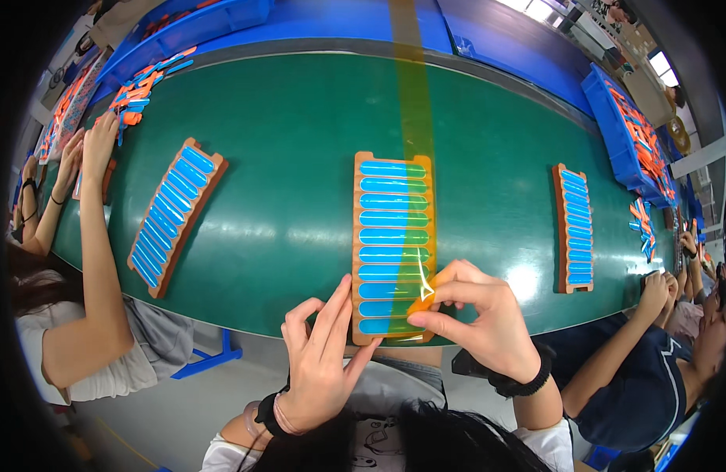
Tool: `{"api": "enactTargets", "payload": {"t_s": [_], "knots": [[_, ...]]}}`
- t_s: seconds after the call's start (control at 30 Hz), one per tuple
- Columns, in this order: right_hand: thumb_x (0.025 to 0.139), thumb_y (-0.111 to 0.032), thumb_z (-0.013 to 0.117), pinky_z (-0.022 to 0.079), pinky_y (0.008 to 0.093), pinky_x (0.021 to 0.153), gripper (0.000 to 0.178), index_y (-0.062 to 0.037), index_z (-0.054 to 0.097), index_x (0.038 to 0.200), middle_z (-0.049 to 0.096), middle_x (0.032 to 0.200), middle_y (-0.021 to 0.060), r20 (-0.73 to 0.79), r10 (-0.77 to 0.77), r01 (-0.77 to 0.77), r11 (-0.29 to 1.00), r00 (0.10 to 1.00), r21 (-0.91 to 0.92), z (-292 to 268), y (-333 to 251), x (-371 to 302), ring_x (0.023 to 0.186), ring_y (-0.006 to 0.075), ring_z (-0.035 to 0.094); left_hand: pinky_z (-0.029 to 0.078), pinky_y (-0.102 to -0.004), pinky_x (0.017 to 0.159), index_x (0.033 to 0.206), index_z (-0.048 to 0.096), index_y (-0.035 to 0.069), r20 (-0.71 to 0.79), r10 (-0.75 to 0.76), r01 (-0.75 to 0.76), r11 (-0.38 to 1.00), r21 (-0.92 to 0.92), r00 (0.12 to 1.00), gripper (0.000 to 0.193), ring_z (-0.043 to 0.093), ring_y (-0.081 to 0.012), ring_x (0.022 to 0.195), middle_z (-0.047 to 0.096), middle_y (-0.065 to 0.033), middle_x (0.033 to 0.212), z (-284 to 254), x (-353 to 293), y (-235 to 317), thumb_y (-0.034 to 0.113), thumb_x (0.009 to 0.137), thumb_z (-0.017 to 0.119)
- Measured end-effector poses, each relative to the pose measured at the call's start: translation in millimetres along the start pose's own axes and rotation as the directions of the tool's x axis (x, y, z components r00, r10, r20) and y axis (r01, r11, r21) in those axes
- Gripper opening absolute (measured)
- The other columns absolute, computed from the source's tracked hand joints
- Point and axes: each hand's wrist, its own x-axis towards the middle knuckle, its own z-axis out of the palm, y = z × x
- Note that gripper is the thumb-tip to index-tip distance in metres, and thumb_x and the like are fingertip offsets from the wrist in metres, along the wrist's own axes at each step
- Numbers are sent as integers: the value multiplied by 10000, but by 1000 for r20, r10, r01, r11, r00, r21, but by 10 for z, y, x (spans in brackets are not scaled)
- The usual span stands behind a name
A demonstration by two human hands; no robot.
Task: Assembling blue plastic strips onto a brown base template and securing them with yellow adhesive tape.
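A yellow film strip (414,197) was pinched by the right hand (481,318) over the tray (393,248) — whose edge was steadied by the open left hand (323,354).

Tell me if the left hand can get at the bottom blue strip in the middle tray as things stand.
Probably yes. The left hand already rests on the near left corner of the middle tray, and the bottom blue strip lies bare beside its fingertips. The right hand pinches the yellow tape further right, out of the way.
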Motion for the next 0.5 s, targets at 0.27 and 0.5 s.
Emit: {"api": "enactTargets", "payload": {"t_s": [0.27,0.5], "knots": [[702,-81,683,401,275,566,138,7,587,747,519,693,44,-6,35,-36,999,999,-25,36,6,31,672,166,462,334,-341,757,1099,494,-34,-78,2,5,997,77,997,583,429,-250,909,495,-100,1176,-8,9,-31,197,622,737],[702,-84,684,400,281,566,139,3,586,748,523,706,39,-4,-12,12,998,1000,-67,64,6,47,664,179,455,259,-275,722,1006,543,191,-135,506,-460,847,267,852,324,421,-119,907,571,78,1018,-14,-146,-293,242,711,667]]}}
